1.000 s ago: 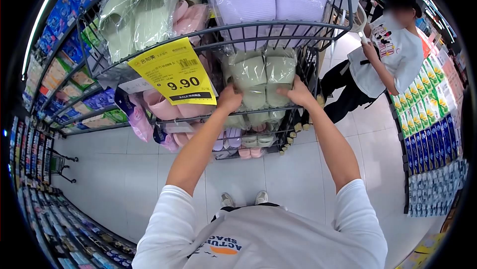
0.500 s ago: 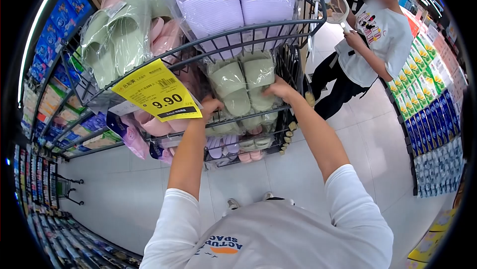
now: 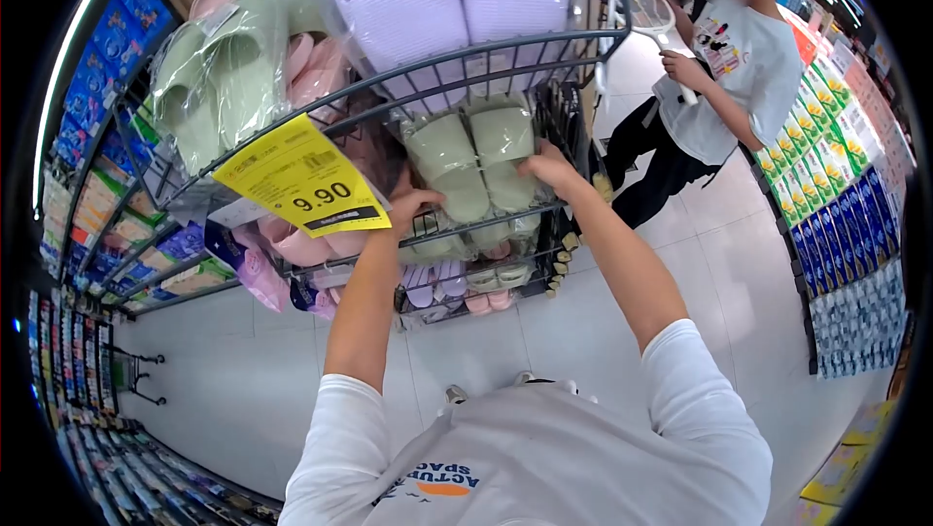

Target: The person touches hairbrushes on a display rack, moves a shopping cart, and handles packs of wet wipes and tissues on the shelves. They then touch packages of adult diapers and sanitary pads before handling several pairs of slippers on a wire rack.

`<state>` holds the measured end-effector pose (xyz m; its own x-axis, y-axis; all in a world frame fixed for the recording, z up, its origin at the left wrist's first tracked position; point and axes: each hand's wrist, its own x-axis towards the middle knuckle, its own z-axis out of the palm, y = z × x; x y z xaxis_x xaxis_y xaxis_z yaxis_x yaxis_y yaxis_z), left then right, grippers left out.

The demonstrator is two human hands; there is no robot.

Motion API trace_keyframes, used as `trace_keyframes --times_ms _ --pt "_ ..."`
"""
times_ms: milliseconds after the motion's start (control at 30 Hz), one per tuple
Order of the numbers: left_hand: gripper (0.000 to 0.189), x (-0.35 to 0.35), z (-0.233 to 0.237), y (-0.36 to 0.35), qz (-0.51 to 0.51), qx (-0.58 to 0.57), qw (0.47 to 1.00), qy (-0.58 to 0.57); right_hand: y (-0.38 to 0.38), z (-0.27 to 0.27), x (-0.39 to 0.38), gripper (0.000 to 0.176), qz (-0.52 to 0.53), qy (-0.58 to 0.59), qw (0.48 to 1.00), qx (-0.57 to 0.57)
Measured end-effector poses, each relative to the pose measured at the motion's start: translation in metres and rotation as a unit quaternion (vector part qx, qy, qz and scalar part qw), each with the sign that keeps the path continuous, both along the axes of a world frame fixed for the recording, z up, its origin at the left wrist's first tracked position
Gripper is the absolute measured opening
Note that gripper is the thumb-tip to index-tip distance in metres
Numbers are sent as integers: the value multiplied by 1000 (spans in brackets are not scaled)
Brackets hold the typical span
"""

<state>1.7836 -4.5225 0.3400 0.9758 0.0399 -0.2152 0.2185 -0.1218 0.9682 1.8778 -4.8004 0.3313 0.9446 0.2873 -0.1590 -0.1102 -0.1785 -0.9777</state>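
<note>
A pair of pale green slippers (image 3: 474, 162) in clear plastic stands in a lower wire basket, soles hidden. My right hand (image 3: 552, 169) grips its right edge, thumb on the front and the other fingers hidden behind. On the left side, my left hand (image 3: 414, 202) holds the package edge with the thumb in front; the wrist passes beside a yellow price tag (image 3: 309, 181). Just above hang lilac slippers (image 3: 457, 1) in plastic, in the upper basket. Light green slippers (image 3: 228, 69) lie to their left.
The dark wire rack (image 3: 486, 58) has its upper rim above my hands. Lower down are more slippers (image 3: 437, 283). Another person (image 3: 734, 69) stands to the right holding a white racket-like object (image 3: 653, 16). Stacked packs (image 3: 826, 176) line the right; a cart (image 3: 134, 375) is far left.
My left hand has turned so its thumb shows more clearly at the package's left edge. The slippers have shifted little. The other person's racket-like object has moved slightly.
</note>
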Motion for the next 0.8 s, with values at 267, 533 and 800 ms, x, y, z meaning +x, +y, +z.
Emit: trace_keyframes --times_ms 267,533,800 --pt "81 7 0 -13 -19 -135 990 23 -6 33 -9 75 92 72 993 -21" --pt "89 34 -32 -10 18 16 989 145 -11 17 -10 83 -3 117 988 -100" --pt "71 2 -17 -30 111 114 983 -91 6 24 -78 94 -156 -312 896 -273"
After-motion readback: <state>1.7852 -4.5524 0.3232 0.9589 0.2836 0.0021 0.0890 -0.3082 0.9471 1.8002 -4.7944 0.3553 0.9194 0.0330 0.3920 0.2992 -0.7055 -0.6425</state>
